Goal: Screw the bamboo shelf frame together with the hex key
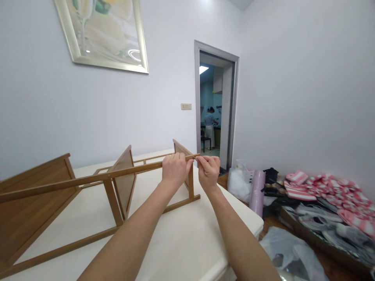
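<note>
On the desk (187, 242), a wooden rack (125, 183) lies on its side, its boards standing up from the top. Its long axis runs from the lower left toward the right and away, the far end pointing at the side of the doorway (216, 105). The left edge cuts off the near end, and the boards hide stretches of the back rail.

The left hand (175, 169) grasps the upper front rail (146, 168) near its right end, fingers wrapped over the top and covering part of it. The right hand (208, 169) is at the tip of that rail, fingers curled in and thumb and forefinger pinched together; whatever sits between them is too small to make out.

A picture (107, 35) on the wall is cut off above. Through the doorway, a person (209, 123) shows small and blurred. At right, a clear bag (293, 249), cut off below, holds something hard to tell.
</note>
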Motion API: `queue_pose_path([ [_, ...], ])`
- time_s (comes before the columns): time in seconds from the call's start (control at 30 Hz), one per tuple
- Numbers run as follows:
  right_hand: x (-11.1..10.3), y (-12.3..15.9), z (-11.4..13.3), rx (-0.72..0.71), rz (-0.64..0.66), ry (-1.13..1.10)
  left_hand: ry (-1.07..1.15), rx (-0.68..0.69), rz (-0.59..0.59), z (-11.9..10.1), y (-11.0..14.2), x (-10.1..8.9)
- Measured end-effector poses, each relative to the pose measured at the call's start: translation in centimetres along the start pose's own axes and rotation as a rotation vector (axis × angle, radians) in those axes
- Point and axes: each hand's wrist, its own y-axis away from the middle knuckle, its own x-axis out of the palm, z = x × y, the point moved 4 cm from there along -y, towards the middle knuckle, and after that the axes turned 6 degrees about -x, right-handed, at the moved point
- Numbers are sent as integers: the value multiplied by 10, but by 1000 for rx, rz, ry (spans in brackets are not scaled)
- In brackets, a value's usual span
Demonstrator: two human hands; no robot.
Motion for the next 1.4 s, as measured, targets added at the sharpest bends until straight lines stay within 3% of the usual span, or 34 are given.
queue_pose_path([
  [0.23, -13, -10, 10, -194, 17, 155, 4, 22, -22, 0, 4, 0],
  [0.6, -17, -16, 4, -296, 126, 175, 31, 19, -24, -2, 4, -2],
  [0.93, -17, -16, 6, -298, 77, 172, 43, -21, -41, -4, 2, -2],
  [1.27, -14, -12, 9, -167, 5, 74, 65, -41, -51, -6, 3, -2],
  [1.4, -16, -11, 12, -223, 2, 110, 29, -38, -69, -6, 3, -4],
])
